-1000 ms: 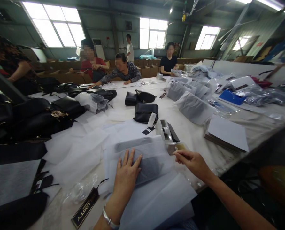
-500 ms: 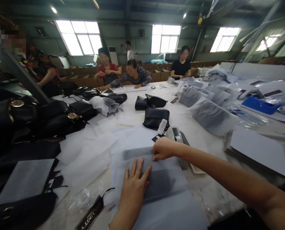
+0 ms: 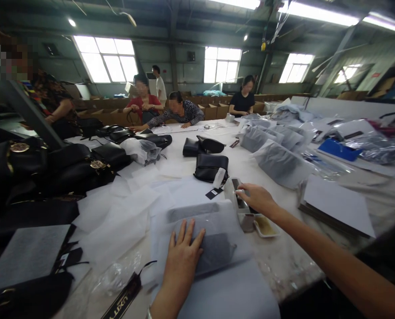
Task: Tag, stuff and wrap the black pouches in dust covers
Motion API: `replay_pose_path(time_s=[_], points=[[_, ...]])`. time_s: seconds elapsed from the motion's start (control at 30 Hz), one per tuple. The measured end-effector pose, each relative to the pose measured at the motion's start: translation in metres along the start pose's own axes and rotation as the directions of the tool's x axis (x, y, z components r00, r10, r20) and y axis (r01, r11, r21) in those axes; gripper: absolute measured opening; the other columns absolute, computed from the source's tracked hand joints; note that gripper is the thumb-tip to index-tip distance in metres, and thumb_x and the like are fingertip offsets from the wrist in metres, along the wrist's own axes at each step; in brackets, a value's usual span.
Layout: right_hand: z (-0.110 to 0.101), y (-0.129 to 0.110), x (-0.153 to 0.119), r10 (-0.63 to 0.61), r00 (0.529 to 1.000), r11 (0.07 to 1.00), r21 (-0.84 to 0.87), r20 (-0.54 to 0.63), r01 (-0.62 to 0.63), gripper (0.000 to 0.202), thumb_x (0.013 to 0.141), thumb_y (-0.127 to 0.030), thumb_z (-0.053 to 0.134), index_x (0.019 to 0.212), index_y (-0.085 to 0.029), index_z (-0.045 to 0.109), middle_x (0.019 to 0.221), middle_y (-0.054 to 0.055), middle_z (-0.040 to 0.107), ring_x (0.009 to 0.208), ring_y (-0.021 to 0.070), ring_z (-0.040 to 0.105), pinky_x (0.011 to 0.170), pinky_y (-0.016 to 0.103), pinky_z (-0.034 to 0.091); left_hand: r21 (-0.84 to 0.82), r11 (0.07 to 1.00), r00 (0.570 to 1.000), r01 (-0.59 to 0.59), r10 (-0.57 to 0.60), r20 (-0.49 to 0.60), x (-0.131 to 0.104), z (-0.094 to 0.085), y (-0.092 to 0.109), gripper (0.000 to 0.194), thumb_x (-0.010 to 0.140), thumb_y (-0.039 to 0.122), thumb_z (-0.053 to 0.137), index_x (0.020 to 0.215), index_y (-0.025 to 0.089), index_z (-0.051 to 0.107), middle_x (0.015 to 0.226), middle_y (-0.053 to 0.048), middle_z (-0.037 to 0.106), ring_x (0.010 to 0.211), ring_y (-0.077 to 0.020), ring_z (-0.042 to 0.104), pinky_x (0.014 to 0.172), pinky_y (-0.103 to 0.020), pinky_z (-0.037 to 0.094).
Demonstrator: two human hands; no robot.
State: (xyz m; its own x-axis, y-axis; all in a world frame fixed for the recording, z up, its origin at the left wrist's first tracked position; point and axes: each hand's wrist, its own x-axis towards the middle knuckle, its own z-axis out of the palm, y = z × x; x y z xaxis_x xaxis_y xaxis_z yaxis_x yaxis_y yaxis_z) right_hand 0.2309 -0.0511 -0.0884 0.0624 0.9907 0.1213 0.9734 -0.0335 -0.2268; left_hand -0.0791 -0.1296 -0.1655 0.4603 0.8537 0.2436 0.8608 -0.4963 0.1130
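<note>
My left hand (image 3: 183, 259) lies flat with spread fingers on a dark flat item (image 3: 215, 252) wrapped in translucent white tissue paper (image 3: 247, 246). Further right, my right hand (image 3: 255, 198) reaches over a light-coloured tape dispenser (image 3: 232, 185), thumb and fingers drawn together at it. What its fingertips pinch is too small to make out. Just beyond the wrapped item sits a black handbag (image 3: 211, 167) with a black tag (image 3: 214, 192) beside it. A shallow dish (image 3: 266, 227) of yellowish stuff stands close to the dispenser.
Black bags (image 3: 61, 173) are heaped on the left, near loose tissue sheets (image 3: 118, 221). On the right are tissue-wrapped bags (image 3: 280, 161), a stack of white boards (image 3: 335, 204) and a blue tray (image 3: 339, 149). Several co-workers (image 3: 184, 110) work around the table.
My right hand has moved off the tissue-wrapped item, rightward to the tape dispenser. My left hand stays flat on the wrapping. The view has shifted slightly.
</note>
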Motion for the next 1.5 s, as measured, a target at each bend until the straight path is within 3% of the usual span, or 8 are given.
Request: replay_pose_path(time_s=[0.17, 0.4, 0.53, 0.73, 1.1, 1.27, 1.37, 1.5], points=[[0.021, 0.028, -0.044, 0.175, 0.984, 0.957, 0.239, -0.019, -0.165, 0.039, 0.085, -0.050, 0.052, 0.080, -0.022, 0.079, 0.123, 0.010, 0.068, 0.124, 0.0287, 0.056, 0.101, 0.036, 0.042, -0.005, 1.000, 1.000, -0.008, 0.008, -0.018, -0.002, 0.003, -0.001, 0.052, 0.088, 0.019, 0.060, 0.135, 0.040, 0.053, 0.154, -0.005, 0.038, 0.141, -0.0330, 0.036, 0.104, -0.058, 0.042], [0.032, 0.007, -0.070, 0.338, 0.937, 0.772, 0.595, -0.084, -0.225, 0.038, 0.080, -0.051, 0.060, 0.083, -0.018, 0.079, 0.137, 0.013, 0.058, 0.123, 0.0280, 0.057, 0.103, 0.036, 0.042, 0.002, 1.000, 1.000, -0.015, 0.015, -0.012, -0.002, -0.006, 0.001, 0.054, 0.087, 0.015, 0.059, 0.136, 0.038, 0.053, 0.154, -0.006, 0.039, 0.141, -0.0334, 0.035, 0.103, -0.058, 0.042], [0.026, -0.014, -0.103, 0.462, 0.880, 0.481, 0.864, -0.106, -0.148, 0.035, 0.071, -0.052, 0.072, 0.084, -0.020, 0.078, 0.139, 0.008, 0.057, 0.125, 0.0289, 0.055, 0.104, 0.037, 0.044, 0.017, 1.000, 0.999, -0.026, 0.026, -0.020, -0.003, -0.010, 0.003, 0.053, 0.087, 0.013, 0.059, 0.134, 0.036, 0.055, 0.153, -0.008, 0.040, 0.141, -0.0343, 0.036, 0.102, -0.058, 0.043], [0.050, -0.020, -0.136, 0.468, 0.853, 0.048, 0.958, 0.229, -0.284, 0.037, 0.070, -0.051, 0.077, 0.089, -0.020, 0.075, 0.097, 0.009, 0.075, 0.096, 0.0251, 0.070, 0.084, 0.037, 0.059, 0.007, 1.000, 0.999, -0.023, 0.023, -0.029, -0.004, -0.009, 0.004, 0.052, 0.087, 0.013, 0.059, 0.134, 0.036, 0.055, 0.153, -0.007, 0.041, 0.141, -0.0334, 0.035, 0.103, -0.057, 0.043], [0.056, 0.012, -0.131, 0.395, 0.907, 0.446, 0.832, 0.149, -0.331, 0.031, 0.066, -0.049, 0.077, 0.068, -0.018, 0.073, 0.063, 0.003, 0.067, 0.045, 0.0129, 0.054, 0.048, 0.029, 0.049, 0.001, 1.000, 1.000, -0.020, 0.020, -0.001, -0.001, -0.014, 0.004, 0.052, 0.087, 0.013, 0.060, 0.134, 0.036, 0.056, 0.153, -0.007, 0.041, 0.140, -0.0343, 0.037, 0.102, -0.056, 0.044], [0.010, -0.002, -0.125, -0.023, 0.999, 0.846, 0.531, -0.040, 0.041, 0.028, 0.088, -0.042, 0.058, 0.098, -0.024, 0.077, 0.078, 0.004, 0.072, 0.065, 0.0183, 0.063, 0.067, 0.031, 0.051, -0.105, 0.994, 0.999, -0.008, 0.013, 0.046, 0.002, -0.024, -0.004, 0.061, 0.088, 0.016, 0.059, 0.145, 0.029, 0.042, 0.153, -0.006, 0.041, 0.141, -0.0319, 0.035, 0.106, -0.054, 0.043], [-0.015, -0.033, -0.100, -0.395, 0.918, 0.843, 0.412, 0.036, 0.346, 0.029, 0.092, -0.036, 0.052, 0.106, -0.024, 0.075, 0.083, 0.006, 0.072, 0.074, 0.0188, 0.064, 0.072, 0.030, 0.048, -0.242, 0.969, 0.998, 0.039, -0.027, 0.050, 0.005, -0.033, -0.011, 0.057, 0.093, 0.021, 0.052, 0.148, 0.026, 0.036, 0.153, -0.006, 0.040, 0.138, -0.0267, 0.043, 0.106, -0.046, 0.046], [-0.026, -0.092, -0.055, -0.713, 0.685, 0.678, 0.397, 0.150, 0.618, 0.028, 0.093, -0.033, 0.051, 0.100, -0.022, 0.076, 0.079, 0.006, 0.071, 0.071, 0.0155, 0.062, 0.068, 0.026, 0.044, -0.397, 0.899, 0.980, 0.184, -0.197, 0.008, 0.006, -0.032, -0.023, 0.054, 0.098, 0.018, 0.038, 0.149, 0.030, 0.032, 0.157, -0.004, 0.033, 0.130, -0.0222, 0.053, 0.097, -0.036, 0.054]])
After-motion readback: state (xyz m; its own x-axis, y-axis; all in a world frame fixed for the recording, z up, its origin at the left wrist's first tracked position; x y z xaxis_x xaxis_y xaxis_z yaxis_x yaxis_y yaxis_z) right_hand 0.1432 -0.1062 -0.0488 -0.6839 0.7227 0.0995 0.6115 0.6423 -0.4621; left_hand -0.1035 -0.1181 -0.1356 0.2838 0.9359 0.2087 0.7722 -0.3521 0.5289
